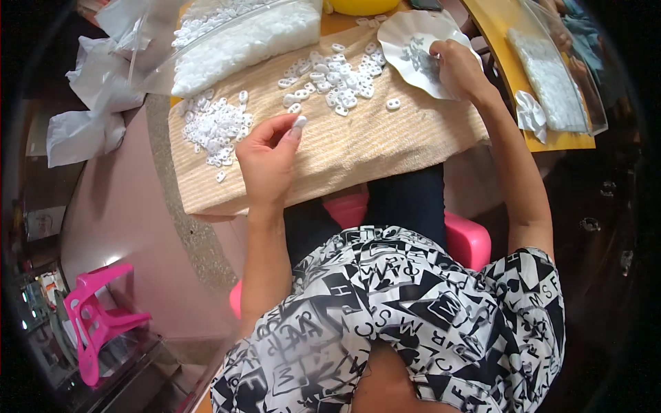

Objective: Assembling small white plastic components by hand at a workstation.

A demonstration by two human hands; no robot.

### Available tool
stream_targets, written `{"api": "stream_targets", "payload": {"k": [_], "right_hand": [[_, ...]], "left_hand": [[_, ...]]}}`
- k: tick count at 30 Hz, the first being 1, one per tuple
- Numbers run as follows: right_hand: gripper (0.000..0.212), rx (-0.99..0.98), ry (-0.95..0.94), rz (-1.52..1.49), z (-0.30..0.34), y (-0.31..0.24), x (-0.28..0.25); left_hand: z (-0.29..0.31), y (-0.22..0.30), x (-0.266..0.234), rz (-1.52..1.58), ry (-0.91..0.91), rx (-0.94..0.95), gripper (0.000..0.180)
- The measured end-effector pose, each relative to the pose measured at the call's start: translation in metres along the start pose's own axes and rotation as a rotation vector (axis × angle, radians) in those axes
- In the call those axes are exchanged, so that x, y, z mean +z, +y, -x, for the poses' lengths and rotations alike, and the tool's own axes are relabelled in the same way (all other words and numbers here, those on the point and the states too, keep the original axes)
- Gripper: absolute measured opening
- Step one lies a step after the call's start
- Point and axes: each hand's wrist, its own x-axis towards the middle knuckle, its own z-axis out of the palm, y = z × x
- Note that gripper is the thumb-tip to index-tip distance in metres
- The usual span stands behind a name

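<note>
My left hand (pixel 267 164) is raised over the near side of the cloth, pinching a small white plastic piece (pixel 300 121) between thumb and forefinger. My right hand (pixel 460 69) reaches into a white fluted dish (pixel 396 40) at the far right of the cloth. Its fingertips are together beside a scatter of tiny grey parts (pixel 416 52); whether they grip one is hidden. Between the hands lies a loose pile of white two-holed plastic pieces (pixel 344 79). A second, denser pile (pixel 210 127) sits left of my left hand. One piece (pixel 393 104) lies apart, below the dish.
A striped beige cloth (pixel 358 144) covers the work surface. Clear bags of white pieces (pixel 248 51) stand at the back left, near a yellow bowl (pixel 361 5). To the right, another bag (pixel 551 82) rests on a yellow table (pixel 497 31). A pink stool (pixel 103 320) stands lower left.
</note>
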Motion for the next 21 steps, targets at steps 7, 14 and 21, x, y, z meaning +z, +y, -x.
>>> {"api": "stream_targets", "payload": {"k": [7,14,21], "right_hand": [[0.017,0.045,0.021,-0.008,-0.003,0.001,-0.003],[0.018,-0.014,0.196,-0.050,0.001,0.010,0.003],[0.014,0.155,0.336,-0.303,0.013,-0.020,-0.020]], "left_hand": [[-0.019,-0.012,0.006,-0.699,-0.087,0.298,0.017],[-0.036,-0.012,0.025,-0.646,-0.072,0.467,0.013],[-0.054,-0.017,0.041,-0.840,-0.172,0.602,0.013]]}}
